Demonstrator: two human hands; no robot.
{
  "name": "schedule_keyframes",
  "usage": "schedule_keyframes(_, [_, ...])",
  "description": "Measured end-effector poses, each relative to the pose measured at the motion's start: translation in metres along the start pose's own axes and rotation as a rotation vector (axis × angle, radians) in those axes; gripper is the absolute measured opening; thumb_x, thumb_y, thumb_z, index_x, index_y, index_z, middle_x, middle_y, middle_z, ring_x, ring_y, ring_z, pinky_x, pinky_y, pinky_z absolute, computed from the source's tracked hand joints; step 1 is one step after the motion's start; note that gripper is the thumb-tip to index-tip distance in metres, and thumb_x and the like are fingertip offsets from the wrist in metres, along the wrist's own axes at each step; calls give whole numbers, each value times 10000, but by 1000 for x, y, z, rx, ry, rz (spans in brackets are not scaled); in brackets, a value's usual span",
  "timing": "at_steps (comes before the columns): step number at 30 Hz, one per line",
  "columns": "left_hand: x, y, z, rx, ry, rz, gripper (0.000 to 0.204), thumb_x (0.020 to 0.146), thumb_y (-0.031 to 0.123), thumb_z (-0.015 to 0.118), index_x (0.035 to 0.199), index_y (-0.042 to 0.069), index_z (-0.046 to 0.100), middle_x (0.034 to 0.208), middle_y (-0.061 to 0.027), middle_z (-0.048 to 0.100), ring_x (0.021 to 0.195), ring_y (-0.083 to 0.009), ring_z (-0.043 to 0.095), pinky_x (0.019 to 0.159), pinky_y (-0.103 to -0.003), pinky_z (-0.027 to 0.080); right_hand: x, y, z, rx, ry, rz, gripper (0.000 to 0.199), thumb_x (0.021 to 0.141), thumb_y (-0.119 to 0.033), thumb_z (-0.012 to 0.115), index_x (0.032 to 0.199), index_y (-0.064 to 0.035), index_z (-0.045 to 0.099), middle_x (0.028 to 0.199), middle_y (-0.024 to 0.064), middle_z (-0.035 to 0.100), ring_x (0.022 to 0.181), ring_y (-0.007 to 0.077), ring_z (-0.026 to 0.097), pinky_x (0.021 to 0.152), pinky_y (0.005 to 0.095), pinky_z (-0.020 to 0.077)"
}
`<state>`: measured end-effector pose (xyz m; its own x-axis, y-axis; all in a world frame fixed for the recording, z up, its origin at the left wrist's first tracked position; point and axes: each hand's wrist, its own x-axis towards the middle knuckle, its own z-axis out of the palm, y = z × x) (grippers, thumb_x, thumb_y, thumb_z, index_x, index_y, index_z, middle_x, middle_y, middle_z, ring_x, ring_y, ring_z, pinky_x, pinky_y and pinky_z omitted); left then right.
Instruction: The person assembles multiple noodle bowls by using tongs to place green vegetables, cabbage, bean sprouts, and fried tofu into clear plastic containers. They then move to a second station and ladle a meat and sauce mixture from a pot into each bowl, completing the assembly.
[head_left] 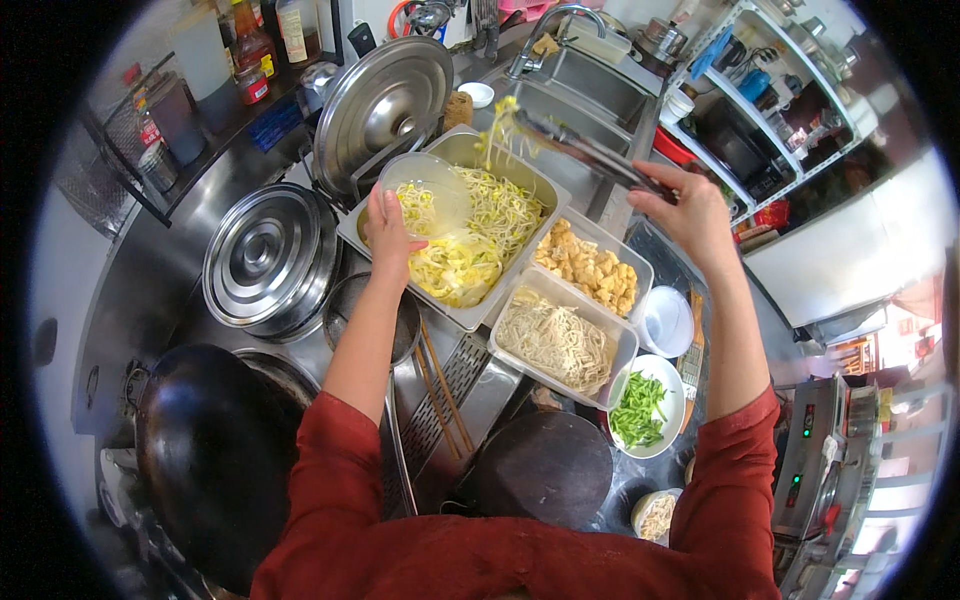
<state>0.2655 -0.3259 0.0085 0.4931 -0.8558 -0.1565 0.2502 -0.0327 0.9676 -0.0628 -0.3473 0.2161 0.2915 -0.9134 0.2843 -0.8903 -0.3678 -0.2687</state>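
Observation:
My right hand grips metal tongs, raised above the far end of a rectangular metal pan. A clump of bean sprouts hangs from the tongs' tips. In my left hand is a round clear plastic bowl, held over the pan with some sprouts showing in or through it. Soybean sprouts fill the right part of the pan, and pale yellow shredded vegetables lie at its near end. My fingers are closed around the bowl's left side.
Right of the pan stand tubs of fried tofu pieces and pale shreds, plus a bowl of chopped greens. A lidded pot, a strainer, chopsticks and a black wok are at left. A sink lies beyond.

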Motion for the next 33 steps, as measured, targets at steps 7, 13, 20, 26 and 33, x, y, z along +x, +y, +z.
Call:
schedule_keyframes(7, [-16, 4, 14, -212, -120, -83, 707, 1045, 614, 373, 1585, 178, 239, 1568, -163, 333, 1371, -337, 474, 790, -476, 651, -1, -26, 4, 223, -53, -14, 448, 853, -374, 796, 1229, -138, 739, 982, 159, 764, 814, 257, 737, 793, 367, 570])
schedule_keyframes(13, [-33, 3, 18, -252, -233, -153, 731, 1049, 630, 329, 1590, 149, 230, 1570, -159, 352, 1332, -333, 527, 800, -468, 648, -20, -48, 32, -95, -143, 6, 478, 825, -455, 782, 1222, -194, 744, 988, 157, 748, 905, 349, 724, 805, 437, 572])
schedule_keyframes(20, [-83, 8, 28, -185, -414, -69, 701, 1050, 640, 296, 1561, 162, 345, 1511, -117, 463, 1343, -298, 535, 943, -500, 592, -74, -35, -4, -223, -140, -90, 459, 788, -377, 812, 1196, -178, 746, 1023, 88, 748, 881, 297, 720, 774, 398, 563])
schedule_keyframes(26, [-151, 5, 58, -211, -591, -240, 719, 1050, 626, 335, 1546, 105, 334, 1457, -133, 511, 1240, -272, 619, 794, -454, 655, -139, -31, -59, -312, -214, -54, 409, 772, -340, 819, 1138, -166, 768, 953, 80, 742, 831, 294, 722, 733, 405, 563])
schedule_keyframes(33, [-251, -5, 75, -154, -743, -347, 663, 1075, 580, 316, 1554, 125, 374, 1476, -108, 504, 1253, -256, 609, 771, -445, 645, -231, -22, -104, -404, -368, -85, 457, 763, -294, 826, 1190, -156, 741, 998, 74, 732, 839, 280, 718, 751, 388, 567])
